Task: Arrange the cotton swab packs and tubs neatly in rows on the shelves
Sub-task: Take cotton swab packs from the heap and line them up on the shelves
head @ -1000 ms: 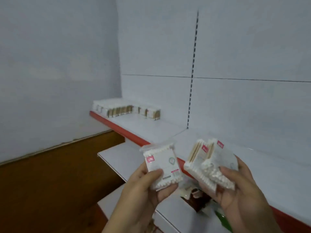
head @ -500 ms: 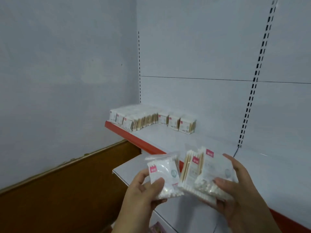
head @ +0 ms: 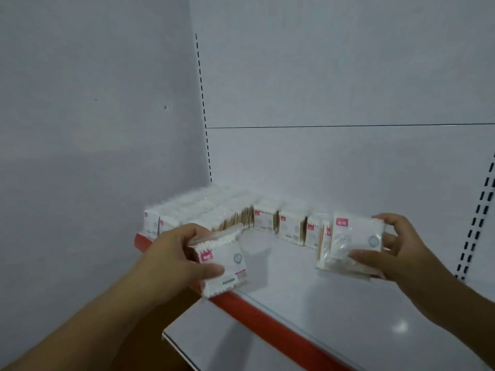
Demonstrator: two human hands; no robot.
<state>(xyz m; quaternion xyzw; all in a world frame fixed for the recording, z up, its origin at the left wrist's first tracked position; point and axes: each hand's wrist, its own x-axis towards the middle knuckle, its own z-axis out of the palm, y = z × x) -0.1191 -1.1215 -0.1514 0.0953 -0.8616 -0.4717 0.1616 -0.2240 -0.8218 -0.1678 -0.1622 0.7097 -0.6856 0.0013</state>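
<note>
My left hand [head: 175,259] grips one white cotton swab pack [head: 227,266] with a pink label, held over the shelf's red front edge [head: 257,317]. My right hand [head: 396,247] holds a small stack of swab packs [head: 351,243] above the white shelf [head: 334,298], close to the right end of the back row. A row of standing packs [head: 284,223] lines the back of the shelf. A denser block of packs [head: 192,210] fills the left corner.
A lower white shelf [head: 214,344] juts out below the red edge. Grey walls close the corner on the left and behind. A slotted upright [head: 479,210] runs down the back panel at the right.
Both hands have moved up and forward over the shelf and apart from each other. The view has come closer to the rows of packs in the corner.
</note>
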